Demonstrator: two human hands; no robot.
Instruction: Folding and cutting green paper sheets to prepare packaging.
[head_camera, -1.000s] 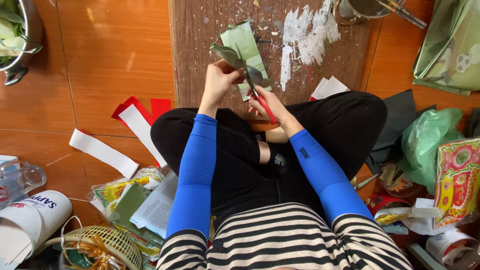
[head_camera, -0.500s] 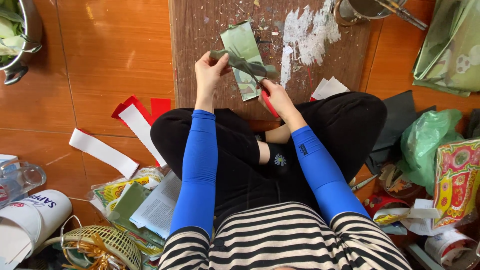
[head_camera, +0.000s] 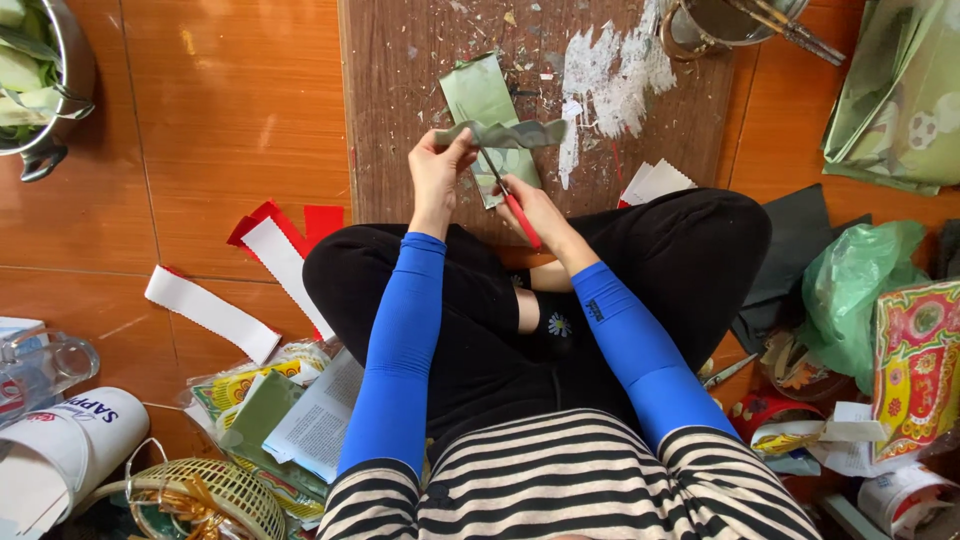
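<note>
While the person sat cross-legged on the tiled floor (head_camera: 230, 130), a wooden board (head_camera: 400, 110) lay just beyond the knees, probably as a low worktop to keep scraps and paste off the tiles. Above the near part of that board the left hand (head_camera: 437, 172) was closed on one end of a grey-green strip (head_camera: 505, 133), pinching it and holding it level in the air, seemingly so its edge stayed taut and easy to reach. The right hand (head_camera: 535, 208) was wrapped around red-handled scissors (head_camera: 508, 197), blades pointing up to the strip from below; whether the blades were parted could not be told. One green sheet (head_camera: 488, 105) lay flat on the board under the strip, perhaps as stock kept near.

Counted: one strip in hand, one pair of scissors, one green sheet on the board. Left of the board, two white bands with red edging (head_camera: 208, 311) (head_camera: 283, 262) lay on the floor, likely dropped aside. Further left of it stood one metal pot (head_camera: 62, 95) of green leaves. At the board's far right corner sat one metal cup (head_camera: 718, 22). Right of the board was one green plastic bag (head_camera: 850, 290).
</note>
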